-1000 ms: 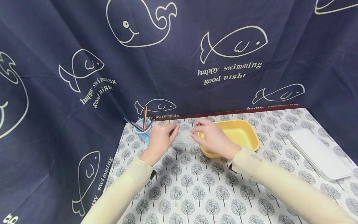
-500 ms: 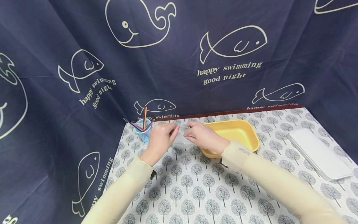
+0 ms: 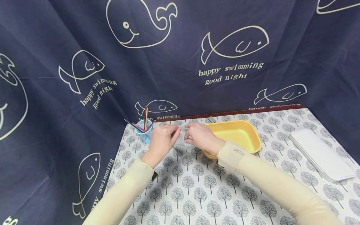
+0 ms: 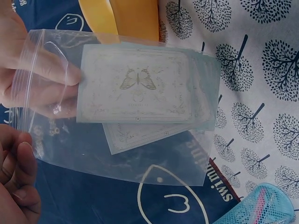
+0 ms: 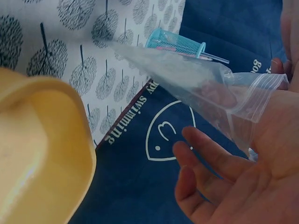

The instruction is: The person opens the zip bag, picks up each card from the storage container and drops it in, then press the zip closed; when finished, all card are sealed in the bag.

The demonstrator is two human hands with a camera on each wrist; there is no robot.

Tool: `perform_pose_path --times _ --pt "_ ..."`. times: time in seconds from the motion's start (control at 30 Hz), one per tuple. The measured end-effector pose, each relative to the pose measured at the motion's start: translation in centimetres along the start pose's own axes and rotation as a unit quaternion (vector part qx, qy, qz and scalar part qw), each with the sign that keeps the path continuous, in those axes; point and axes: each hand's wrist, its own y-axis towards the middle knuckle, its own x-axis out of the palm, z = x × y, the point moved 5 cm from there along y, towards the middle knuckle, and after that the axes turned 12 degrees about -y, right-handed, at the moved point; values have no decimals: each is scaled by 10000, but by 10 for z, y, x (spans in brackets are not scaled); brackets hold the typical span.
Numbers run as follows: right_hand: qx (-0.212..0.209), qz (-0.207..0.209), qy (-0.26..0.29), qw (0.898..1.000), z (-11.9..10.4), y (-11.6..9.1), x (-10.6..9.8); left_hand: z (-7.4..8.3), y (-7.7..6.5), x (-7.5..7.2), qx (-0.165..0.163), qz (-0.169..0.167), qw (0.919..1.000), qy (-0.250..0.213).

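A clear zip-lock bag (image 4: 154,170) hangs between both hands, its zip strip on the hands' side. Inside lie several pale cards (image 4: 135,105), the front one printed with a butterfly. My left hand (image 3: 162,139) pinches one end of the bag's mouth between thumb and fingers. At the other end, my right hand (image 3: 203,137) holds the mouth. One of its fingers (image 4: 65,72) shows through the film beside the cards; whether it is inside or behind cannot be told. Its other fingers (image 5: 205,149) hang loosely curled below the bag.
A yellow basin (image 3: 239,137) stands just right of the bag. At the back left is a blue mesh cup (image 3: 144,137) with several sticks. A white flat case (image 3: 322,154) lies on the right, and a small grey object (image 3: 211,119) near the back edge.
My right hand has moved left, from over the basin's left side to the bag's mouth, close to the left hand. The left hand stays in place.
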Motion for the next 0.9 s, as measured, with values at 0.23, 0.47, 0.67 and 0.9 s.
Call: perform_pose_path --times 0.23,0.47,0.67,0.9 --pt "-121 -2 -142 9998 -1 -2 -4 1 0 0 -23 5 10000 17" --pt "-64 205 113 9997 4 -9 -13 -3 1 0 16 20 10000 -29" --pt "-58 438 -58 9990 9 -14 -28 -5 1 -1 37 35 10000 -5" --pt "-10 880 247 9958 14 -17 -56 -3 3 -3 49 68 10000 28"
